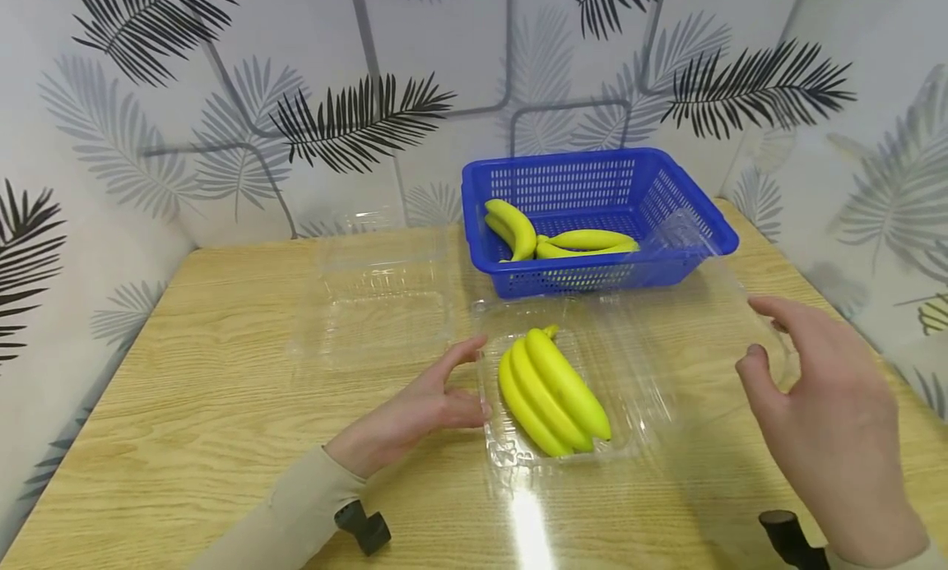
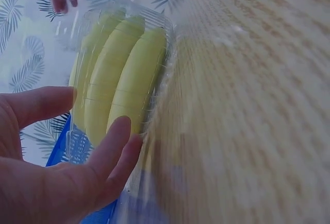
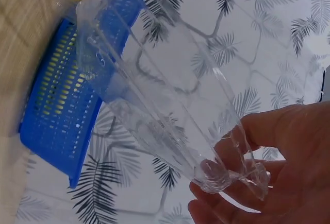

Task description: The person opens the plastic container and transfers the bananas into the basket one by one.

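Observation:
A bunch of yellow bananas [image 1: 548, 389] lies in the base of a clear plastic clamshell container [image 1: 625, 405], whose lid [image 1: 711, 340] is swung up to the right. My left hand [image 1: 415, 405] rests its spread fingertips against the left wall of the base. On the other side, my right hand [image 1: 837, 414] pinches the lid's outer edge between thumb and fingers. The right wrist view shows that grip at a corner of the lid [image 3: 170, 110]. Through the clear wall, the bananas [image 2: 126, 74] appear close to the left fingertips.
A blue plastic basket [image 1: 592, 278] with more bananas [image 1: 588, 243] stands behind the container, near the wall. Left of it sits another clear container [image 1: 385, 315], with its lid raised. Both rest on a wood-grain table [image 1: 185, 373]; leaf-patterned covering [image 1: 355, 52] lines the wall.

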A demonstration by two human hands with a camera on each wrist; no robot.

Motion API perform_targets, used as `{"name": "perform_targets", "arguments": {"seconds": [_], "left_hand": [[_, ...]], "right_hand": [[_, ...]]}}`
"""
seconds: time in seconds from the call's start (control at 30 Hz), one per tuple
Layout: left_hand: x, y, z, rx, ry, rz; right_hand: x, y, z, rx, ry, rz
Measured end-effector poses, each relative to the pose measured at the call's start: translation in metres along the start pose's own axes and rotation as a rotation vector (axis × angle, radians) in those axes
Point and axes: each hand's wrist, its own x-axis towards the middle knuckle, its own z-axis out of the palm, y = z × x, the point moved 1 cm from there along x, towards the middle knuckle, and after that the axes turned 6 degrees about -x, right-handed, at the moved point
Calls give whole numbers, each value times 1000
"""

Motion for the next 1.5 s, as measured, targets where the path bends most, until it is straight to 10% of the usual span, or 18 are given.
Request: {"name": "perform_targets", "arguments": {"seconds": [0.3, 0.53, 1.2, 1.5], "left_hand": [[1, -1, -1, -5, 0, 0], [2, -2, -1, -11, 1, 4], [10, -5, -10, -34, 46, 45], [12, -5, -11, -32, 43, 44]], "right_hand": [[-9, 52, 9, -165, -495, 241], [-16, 85, 31, -173, -833, 206], [-9, 91, 65, -62, -938, 78], [12, 58, 66, 4, -866, -33]]}}
